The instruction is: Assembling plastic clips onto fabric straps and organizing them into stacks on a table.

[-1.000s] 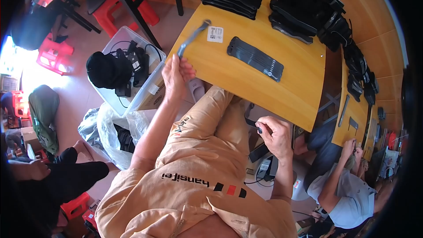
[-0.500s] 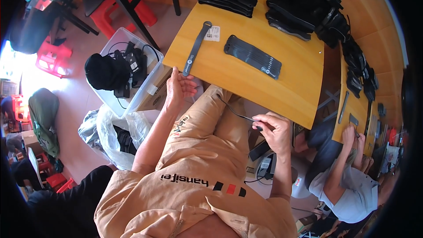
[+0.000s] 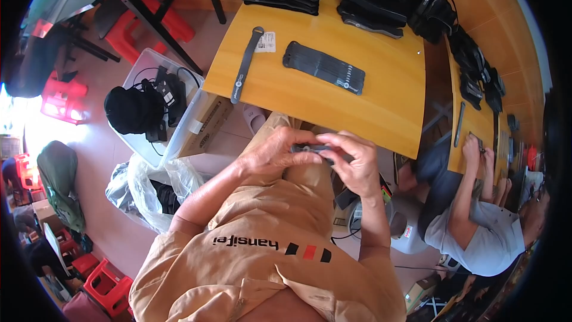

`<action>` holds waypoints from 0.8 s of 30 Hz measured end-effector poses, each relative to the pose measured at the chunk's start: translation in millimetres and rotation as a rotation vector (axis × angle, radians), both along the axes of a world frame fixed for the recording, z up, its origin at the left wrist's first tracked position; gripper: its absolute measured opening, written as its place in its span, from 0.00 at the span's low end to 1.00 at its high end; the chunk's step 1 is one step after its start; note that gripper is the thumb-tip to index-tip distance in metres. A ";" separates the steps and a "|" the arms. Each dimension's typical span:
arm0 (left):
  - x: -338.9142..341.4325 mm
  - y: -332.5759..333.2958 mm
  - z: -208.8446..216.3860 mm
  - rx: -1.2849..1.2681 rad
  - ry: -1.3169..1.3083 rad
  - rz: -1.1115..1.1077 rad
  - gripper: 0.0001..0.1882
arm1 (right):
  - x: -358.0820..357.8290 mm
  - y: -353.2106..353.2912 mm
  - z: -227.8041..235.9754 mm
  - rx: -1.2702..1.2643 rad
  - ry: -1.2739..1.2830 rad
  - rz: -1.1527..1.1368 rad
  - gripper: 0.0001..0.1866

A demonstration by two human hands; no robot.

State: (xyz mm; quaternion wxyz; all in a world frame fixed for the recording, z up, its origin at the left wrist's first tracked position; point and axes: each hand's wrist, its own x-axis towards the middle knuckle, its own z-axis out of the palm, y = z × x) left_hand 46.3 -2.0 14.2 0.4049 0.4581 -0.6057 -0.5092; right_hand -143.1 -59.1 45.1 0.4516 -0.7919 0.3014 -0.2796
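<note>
Your left hand (image 3: 279, 152) and right hand (image 3: 357, 164) sit close together in front of you, thumbs (image 3: 307, 158) and fingers (image 3: 341, 139) bent into a pinch. Your bare left forearm (image 3: 211, 198) slants up and rightward; your right forearm (image 3: 372, 220) rises almost straight, its hand tipped inward.

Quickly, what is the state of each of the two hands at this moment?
Left hand: closed, holding a dark strap.
Right hand: closed, pinching the same strap beside the left hand.
</note>
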 end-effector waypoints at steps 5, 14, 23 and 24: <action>44.3 -10.4 -10.9 0.170 -0.112 -0.166 0.08 | -32.6 -14.2 -22.1 0.175 0.023 -0.161 0.10; 76.2 -58.1 -40.7 0.250 0.018 0.173 0.08 | -35.0 -60.8 -74.7 0.476 -0.152 -0.512 0.03; 52.0 -101.5 -60.9 0.082 -0.259 0.724 0.12 | -14.6 -98.5 -107.0 0.172 -0.245 -0.674 0.03; 52.9 -102.7 -64.8 0.086 -0.260 0.720 0.12 | -13.7 -100.3 -109.7 0.161 -0.253 -0.692 0.03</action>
